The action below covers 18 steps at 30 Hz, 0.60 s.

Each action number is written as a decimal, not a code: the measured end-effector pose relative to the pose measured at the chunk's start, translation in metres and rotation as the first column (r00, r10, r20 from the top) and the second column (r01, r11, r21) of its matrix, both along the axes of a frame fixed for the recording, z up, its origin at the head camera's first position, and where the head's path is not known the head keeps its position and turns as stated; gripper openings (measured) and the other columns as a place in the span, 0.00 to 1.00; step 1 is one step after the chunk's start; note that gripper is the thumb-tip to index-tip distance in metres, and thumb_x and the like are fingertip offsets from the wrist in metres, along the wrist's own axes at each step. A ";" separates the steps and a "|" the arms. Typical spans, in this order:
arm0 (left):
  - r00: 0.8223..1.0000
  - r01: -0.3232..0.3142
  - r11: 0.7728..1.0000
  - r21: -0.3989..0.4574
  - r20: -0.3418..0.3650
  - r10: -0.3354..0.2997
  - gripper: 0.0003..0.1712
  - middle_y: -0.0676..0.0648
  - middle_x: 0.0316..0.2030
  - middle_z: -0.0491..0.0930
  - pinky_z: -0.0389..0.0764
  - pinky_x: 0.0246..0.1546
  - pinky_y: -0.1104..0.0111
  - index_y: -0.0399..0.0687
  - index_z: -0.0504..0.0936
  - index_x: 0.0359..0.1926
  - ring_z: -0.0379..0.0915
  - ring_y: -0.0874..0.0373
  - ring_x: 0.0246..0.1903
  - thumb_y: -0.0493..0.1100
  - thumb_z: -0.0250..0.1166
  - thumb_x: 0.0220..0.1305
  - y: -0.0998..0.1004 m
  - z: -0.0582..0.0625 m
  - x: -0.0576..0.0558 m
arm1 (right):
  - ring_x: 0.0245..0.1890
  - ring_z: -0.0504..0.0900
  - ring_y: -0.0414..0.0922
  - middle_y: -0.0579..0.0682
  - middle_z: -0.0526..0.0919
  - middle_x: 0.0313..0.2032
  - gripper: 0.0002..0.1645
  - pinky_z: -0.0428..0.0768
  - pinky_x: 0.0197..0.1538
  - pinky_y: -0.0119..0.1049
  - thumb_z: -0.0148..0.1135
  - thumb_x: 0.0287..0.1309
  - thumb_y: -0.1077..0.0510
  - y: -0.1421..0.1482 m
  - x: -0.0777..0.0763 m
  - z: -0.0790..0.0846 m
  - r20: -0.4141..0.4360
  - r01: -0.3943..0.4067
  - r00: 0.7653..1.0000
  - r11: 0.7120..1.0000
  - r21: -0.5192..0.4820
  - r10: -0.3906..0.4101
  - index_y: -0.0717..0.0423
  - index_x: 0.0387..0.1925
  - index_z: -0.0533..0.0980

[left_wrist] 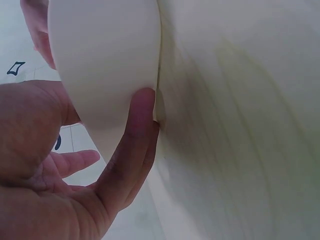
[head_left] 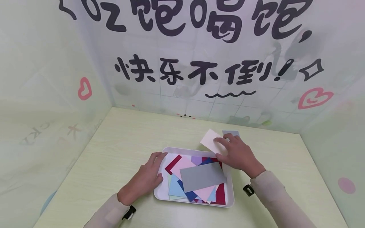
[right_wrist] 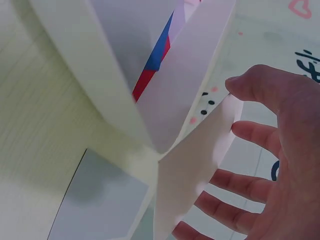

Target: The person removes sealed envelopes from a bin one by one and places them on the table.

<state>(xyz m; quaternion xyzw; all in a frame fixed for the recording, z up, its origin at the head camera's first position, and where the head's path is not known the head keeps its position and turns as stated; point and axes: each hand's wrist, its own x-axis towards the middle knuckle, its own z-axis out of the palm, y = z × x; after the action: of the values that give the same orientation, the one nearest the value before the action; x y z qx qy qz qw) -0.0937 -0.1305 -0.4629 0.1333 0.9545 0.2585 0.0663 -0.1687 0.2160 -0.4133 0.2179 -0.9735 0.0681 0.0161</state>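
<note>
A white tray (head_left: pixel 158 193) lies on the table, filled with overlapping coloured cards. On top of the pile is a large grey card (head_left: pixel 203 177). My left hand (head_left: pixel 145 177) grips the tray's left side; in the left wrist view its fingers (left_wrist: pixel 131 145) lie against the tray's pale outer wall (left_wrist: pixel 107 55). Over the tray's far right corner, my right hand (head_left: pixel 238 152) pinches a pale pink card (head_left: pixel 210 141) by its edge. In the right wrist view this card (right_wrist: pixel 187 165) stands tilted beside the tray corner, thumb at its upper edge and fingers behind it.
A smaller grey card (head_left: pixel 230 132) lies on the table (head_left: pixel 122 139) behind my right hand, partly hidden by it. In the tray are red, blue, light blue, pink and purple cards. A printed curtain (head_left: pixel 182 104) rises at the table's back edge.
</note>
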 end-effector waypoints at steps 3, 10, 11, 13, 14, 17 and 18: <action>1.000 0.004 1.000 0.002 -0.005 -0.004 0.45 0.44 0.69 0.57 0.82 0.39 0.66 0.50 0.56 0.76 0.79 0.56 0.35 0.37 0.67 0.61 0.001 0.000 -0.001 | 0.52 0.72 0.57 0.56 0.71 0.58 0.32 0.82 0.30 0.52 0.63 0.58 0.40 0.007 -0.004 -0.002 0.025 0.029 0.999 1.000 -0.001 -0.029 0.40 0.63 0.73; 1.000 0.006 1.000 0.006 -0.006 -0.006 0.44 0.43 0.69 0.57 0.82 0.39 0.66 0.49 0.56 0.75 0.77 0.57 0.33 0.38 0.67 0.62 0.000 0.000 0.000 | 0.51 0.71 0.60 0.59 0.70 0.58 0.35 0.81 0.35 0.59 0.64 0.59 0.40 0.026 -0.017 -0.013 0.103 0.125 0.987 0.992 0.013 -0.125 0.42 0.66 0.70; 1.000 0.006 1.000 0.005 -0.007 -0.006 0.44 0.43 0.69 0.57 0.82 0.39 0.66 0.49 0.56 0.75 0.77 0.57 0.33 0.38 0.67 0.62 0.000 0.000 0.000 | 0.51 0.71 0.60 0.59 0.70 0.58 0.35 0.81 0.36 0.59 0.64 0.59 0.40 0.029 -0.019 -0.015 0.108 0.136 0.985 0.991 0.015 -0.137 0.42 0.66 0.69; 1.000 0.007 1.000 0.006 -0.009 -0.007 0.44 0.43 0.69 0.57 0.82 0.39 0.67 0.49 0.56 0.75 0.77 0.58 0.32 0.38 0.66 0.62 0.000 0.000 -0.001 | 0.51 0.71 0.61 0.61 0.70 0.58 0.35 0.80 0.38 0.60 0.64 0.59 0.40 0.036 -0.023 -0.019 0.118 0.158 0.980 0.987 0.012 -0.158 0.43 0.66 0.69; 1.000 0.010 1.000 0.008 -0.012 -0.010 0.44 0.43 0.69 0.57 0.82 0.38 0.67 0.49 0.56 0.75 0.77 0.59 0.31 0.38 0.66 0.62 0.000 -0.001 -0.001 | 0.51 0.71 0.62 0.61 0.70 0.57 0.35 0.80 0.38 0.60 0.64 0.59 0.40 0.039 -0.024 -0.021 0.122 0.168 0.978 0.986 0.009 -0.168 0.43 0.66 0.69; 1.000 0.014 1.000 0.006 -0.019 -0.014 0.44 0.43 0.69 0.57 0.82 0.36 0.70 0.49 0.55 0.75 0.75 0.62 0.28 0.37 0.66 0.62 -0.001 -0.001 -0.001 | 0.50 0.71 0.62 0.63 0.70 0.56 0.35 0.79 0.39 0.61 0.63 0.59 0.39 0.048 -0.028 -0.026 0.131 0.196 0.972 0.981 -0.001 -0.194 0.45 0.66 0.69; 1.000 0.017 1.000 0.011 -0.022 -0.017 0.44 0.42 0.69 0.57 0.82 0.35 0.71 0.48 0.55 0.75 0.74 0.62 0.26 0.37 0.66 0.61 -0.001 -0.001 -0.001 | 0.50 0.72 0.62 0.63 0.70 0.55 0.35 0.79 0.40 0.61 0.63 0.59 0.39 0.051 -0.029 -0.028 0.133 0.203 0.971 0.979 -0.003 -0.201 0.45 0.66 0.69</action>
<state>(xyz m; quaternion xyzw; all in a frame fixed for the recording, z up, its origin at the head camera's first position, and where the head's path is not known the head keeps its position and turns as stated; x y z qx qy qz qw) -0.0949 -0.1313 -0.4643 0.1447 0.9525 0.2619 0.0576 -0.1979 0.2665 -0.4409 0.1125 -0.9889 0.0883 -0.0395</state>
